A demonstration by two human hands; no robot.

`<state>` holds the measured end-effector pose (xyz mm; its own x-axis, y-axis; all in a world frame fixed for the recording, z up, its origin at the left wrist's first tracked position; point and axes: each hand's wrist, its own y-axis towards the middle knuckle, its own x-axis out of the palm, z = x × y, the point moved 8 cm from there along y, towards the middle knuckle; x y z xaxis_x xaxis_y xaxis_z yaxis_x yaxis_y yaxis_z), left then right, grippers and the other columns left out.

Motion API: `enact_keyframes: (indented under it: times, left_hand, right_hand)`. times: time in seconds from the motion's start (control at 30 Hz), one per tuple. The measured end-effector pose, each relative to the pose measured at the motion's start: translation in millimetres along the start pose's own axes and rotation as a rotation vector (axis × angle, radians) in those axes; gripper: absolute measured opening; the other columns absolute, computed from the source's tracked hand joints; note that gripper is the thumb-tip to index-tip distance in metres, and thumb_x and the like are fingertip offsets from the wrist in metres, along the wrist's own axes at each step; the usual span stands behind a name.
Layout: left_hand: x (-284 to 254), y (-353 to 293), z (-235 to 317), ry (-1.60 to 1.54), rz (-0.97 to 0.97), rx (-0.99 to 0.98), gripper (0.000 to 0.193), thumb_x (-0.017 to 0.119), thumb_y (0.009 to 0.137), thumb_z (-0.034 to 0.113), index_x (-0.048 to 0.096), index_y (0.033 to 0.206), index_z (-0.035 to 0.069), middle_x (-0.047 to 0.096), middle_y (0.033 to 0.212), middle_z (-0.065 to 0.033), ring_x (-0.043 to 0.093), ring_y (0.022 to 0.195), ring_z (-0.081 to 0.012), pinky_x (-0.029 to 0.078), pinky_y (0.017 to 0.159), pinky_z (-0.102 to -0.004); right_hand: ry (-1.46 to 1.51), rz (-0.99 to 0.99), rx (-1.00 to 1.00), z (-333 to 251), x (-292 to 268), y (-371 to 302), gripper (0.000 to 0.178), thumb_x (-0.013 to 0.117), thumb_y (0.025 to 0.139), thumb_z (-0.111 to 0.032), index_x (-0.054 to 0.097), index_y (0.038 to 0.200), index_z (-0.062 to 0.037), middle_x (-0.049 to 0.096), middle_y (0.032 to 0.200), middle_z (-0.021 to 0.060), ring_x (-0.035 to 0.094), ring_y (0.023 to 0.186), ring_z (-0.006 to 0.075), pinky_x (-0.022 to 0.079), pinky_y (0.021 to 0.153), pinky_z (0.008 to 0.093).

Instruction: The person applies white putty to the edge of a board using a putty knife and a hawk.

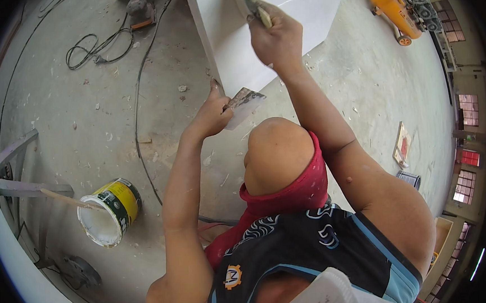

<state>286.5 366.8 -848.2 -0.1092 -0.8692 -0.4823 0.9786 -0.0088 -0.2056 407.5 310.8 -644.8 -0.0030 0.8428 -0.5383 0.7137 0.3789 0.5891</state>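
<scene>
A white panelled piece [233, 53], box-like with bevelled faces, stands in front of me at the top of the view. My right hand [279, 39] is closed round the handle of a putty knife [264, 16], whose blade lies at the white surface. Lower down, my left hand [213, 113] grips a flat scraper plate [245, 100] smeared with grey and white filler. Its thumb points up beside the panel's lower left edge; whether it touches the edge, I cannot tell. The plate sits just below the panel's near corner.
On the left stands an open bucket [123, 202] of white paste with a wooden stick [71, 198] in it, near metal legs [26, 188]. A power tool [141, 11] and black cable [138, 108] lie beyond. Far right are an orange air compressor [395, 3] and a stained board [402, 145].
</scene>
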Motion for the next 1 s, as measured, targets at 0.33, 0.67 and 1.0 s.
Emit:
enact_keyframes:
  times: [0.33, 0.67, 1.0]
  left_hand:
    - [14, 6, -21, -0.136, 0.125, 0.129, 0.022, 0.047, 0.078, 0.013, 0.056, 0.078, -0.007, 0.003, 0.130, -0.0471, 0.028, 0.118, -0.0537, 0.029, 0.101, -0.0370]
    - [15, -41, -54, 0.181, -0.149, 0.017, 0.022, 0.049, 0.078, 0.014, 0.056, 0.081, -0.006, 0.035, 0.119, -0.0418, 0.036, 0.118, -0.0453, 0.034, 0.097, -0.0406]
    - [-64, -174, -65, 0.351, -0.396, -0.433, 0.031, 0.049, 0.080, 0.015, 0.056, 0.102, -0.005, 0.049, 0.120, -0.0263, 0.046, 0.111, -0.0397, 0.037, 0.094, -0.0410]
  right_hand:
    - [0.009, -0.114, -0.360, -58, 23, -36, 0.038, 0.059, 0.062, 0.004, 0.062, 0.099, -0.0048, 0.065, 0.086, 0.0108, 0.061, 0.074, 0.0256, 0.050, 0.064, 0.0313]
    - [0.086, -0.098, -0.419, -8, -49, -9, 0.035, 0.065, 0.063, 0.004, 0.064, 0.096, -0.0082, 0.065, 0.093, 0.0069, 0.061, 0.079, 0.0244, 0.050, 0.068, 0.0310]
    - [-0.210, 0.462, 0.090, 259, -178, 71, 0.023, 0.060, 0.077, -0.012, 0.065, 0.099, -0.0085, 0.063, 0.072, 0.0144, 0.063, 0.068, 0.0269, 0.049, 0.064, 0.0314]
